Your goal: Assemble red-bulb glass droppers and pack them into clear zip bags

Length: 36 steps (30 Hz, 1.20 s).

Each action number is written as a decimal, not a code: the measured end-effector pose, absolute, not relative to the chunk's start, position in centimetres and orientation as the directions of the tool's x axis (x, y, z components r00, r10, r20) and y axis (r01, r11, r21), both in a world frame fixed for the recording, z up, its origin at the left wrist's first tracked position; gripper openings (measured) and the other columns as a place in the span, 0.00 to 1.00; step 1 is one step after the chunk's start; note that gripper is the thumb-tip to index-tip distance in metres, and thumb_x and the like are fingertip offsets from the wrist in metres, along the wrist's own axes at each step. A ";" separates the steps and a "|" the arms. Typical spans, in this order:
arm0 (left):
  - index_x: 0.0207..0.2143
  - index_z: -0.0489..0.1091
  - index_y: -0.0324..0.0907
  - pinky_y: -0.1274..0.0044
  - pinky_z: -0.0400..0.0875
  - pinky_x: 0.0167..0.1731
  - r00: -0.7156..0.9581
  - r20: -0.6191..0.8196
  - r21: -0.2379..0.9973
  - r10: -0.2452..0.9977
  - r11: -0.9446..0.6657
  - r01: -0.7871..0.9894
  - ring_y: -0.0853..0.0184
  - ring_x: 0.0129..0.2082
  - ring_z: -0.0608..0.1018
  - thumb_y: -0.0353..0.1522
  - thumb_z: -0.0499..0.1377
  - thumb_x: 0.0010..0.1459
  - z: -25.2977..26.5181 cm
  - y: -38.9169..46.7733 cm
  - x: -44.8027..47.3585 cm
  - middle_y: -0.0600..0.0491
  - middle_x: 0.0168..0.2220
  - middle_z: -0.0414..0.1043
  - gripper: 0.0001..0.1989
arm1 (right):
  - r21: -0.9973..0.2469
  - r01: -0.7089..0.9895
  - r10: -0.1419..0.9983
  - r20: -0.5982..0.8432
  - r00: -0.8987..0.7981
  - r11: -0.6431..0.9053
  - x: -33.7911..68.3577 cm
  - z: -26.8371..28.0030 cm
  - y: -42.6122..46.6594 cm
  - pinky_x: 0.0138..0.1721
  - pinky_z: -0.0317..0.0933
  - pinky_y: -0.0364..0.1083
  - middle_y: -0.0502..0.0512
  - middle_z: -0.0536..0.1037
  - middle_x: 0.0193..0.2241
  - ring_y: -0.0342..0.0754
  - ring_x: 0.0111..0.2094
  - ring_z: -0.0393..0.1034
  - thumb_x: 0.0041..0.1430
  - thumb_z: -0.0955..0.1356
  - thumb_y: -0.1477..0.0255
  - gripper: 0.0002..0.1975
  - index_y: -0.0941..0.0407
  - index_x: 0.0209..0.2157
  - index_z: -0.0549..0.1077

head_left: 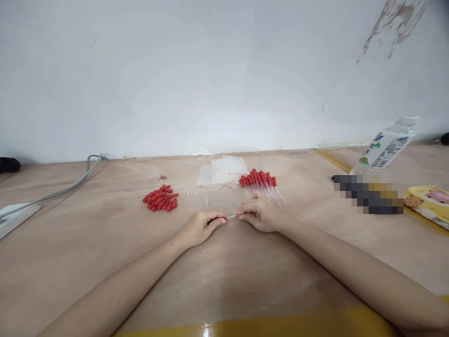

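Note:
Between thumb and fingers, my left hand (202, 228) pinches a red rubber bulb (225, 218), most of it hidden by the fingertips. My right hand (261, 214) is closed on a thin clear dropper tube (231, 216), whose end meets the bulb. Beyond my left hand lies a heap of loose red rubber bulbs (160, 198). A row of bare clear tubes (199, 199) lies just past both hands. Behind my right hand is a group of droppers (259, 180), clear tubes with red bulbs on their ends.
Clear plastic sheets or bags (229, 168) lie near the wall. To the right a plastic bottle (387, 146) leans, beside a pixelated dark object (368, 194) and a yellow printed packet (430, 201). A grey cable (75, 184) runs to a white power strip (17, 215) at left.

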State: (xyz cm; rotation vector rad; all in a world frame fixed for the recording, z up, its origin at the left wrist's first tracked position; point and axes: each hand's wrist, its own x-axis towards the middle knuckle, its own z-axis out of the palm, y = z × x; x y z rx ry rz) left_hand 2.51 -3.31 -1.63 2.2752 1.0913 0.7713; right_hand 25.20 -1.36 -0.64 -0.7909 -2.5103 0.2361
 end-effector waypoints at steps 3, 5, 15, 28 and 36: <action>0.35 0.73 0.42 0.79 0.67 0.31 0.475 0.300 0.625 0.827 -0.547 0.557 0.69 0.30 0.75 0.36 0.52 0.58 -1.7 -3.2 2.5 0.54 0.31 0.75 0.12 | -0.175 0.548 0.557 0.481 -0.677 0.818 25.0 -1.0 -1.7 0.33 0.44 0.46 0.49 0.74 0.24 0.40 0.22 0.60 0.59 0.61 0.73 0.10 0.56 0.30 0.72; 0.36 0.73 0.42 0.79 0.68 0.32 0.438 0.337 0.627 0.833 -0.546 0.556 0.68 0.31 0.75 0.36 0.53 0.58 -1.7 -3.1 2.5 0.54 0.32 0.76 0.11 | -0.103 0.575 0.531 0.541 -0.653 0.812 24.8 -1.2 -1.8 0.32 0.44 0.46 0.51 0.74 0.25 0.41 0.24 0.61 0.60 0.60 0.73 0.11 0.57 0.32 0.72; 0.35 0.74 0.41 0.78 0.69 0.31 0.404 0.342 0.710 0.848 -0.515 0.480 0.68 0.29 0.75 0.37 0.56 0.55 -1.6 -3.0 2.3 0.52 0.32 0.76 0.11 | -0.083 0.547 0.487 0.579 -0.654 0.833 24.5 -0.9 -2.3 0.30 0.50 0.45 0.54 0.73 0.26 0.44 0.26 0.62 0.61 0.57 0.73 0.12 0.58 0.35 0.71; 0.33 0.74 0.38 0.80 0.69 0.26 0.406 0.266 0.766 0.874 -0.447 0.462 0.70 0.25 0.74 0.38 0.58 0.53 -1.7 -3.5 2.3 0.52 0.29 0.75 0.12 | -0.057 0.554 0.487 0.557 -0.673 0.831 24.0 -0.8 -2.7 0.28 0.47 0.44 0.52 0.71 0.23 0.42 0.23 0.60 0.61 0.57 0.72 0.13 0.58 0.30 0.71; 0.32 0.73 0.38 0.79 0.70 0.25 0.389 0.224 0.853 0.894 -0.373 0.366 0.71 0.22 0.74 0.39 0.59 0.51 -1.4 -3.3 2.5 0.52 0.24 0.74 0.12 | -0.106 0.560 0.527 0.517 -0.675 0.821 24.1 -0.8 -2.3 0.27 0.46 0.44 0.51 0.71 0.22 0.42 0.22 0.59 0.62 0.56 0.70 0.15 0.57 0.26 0.69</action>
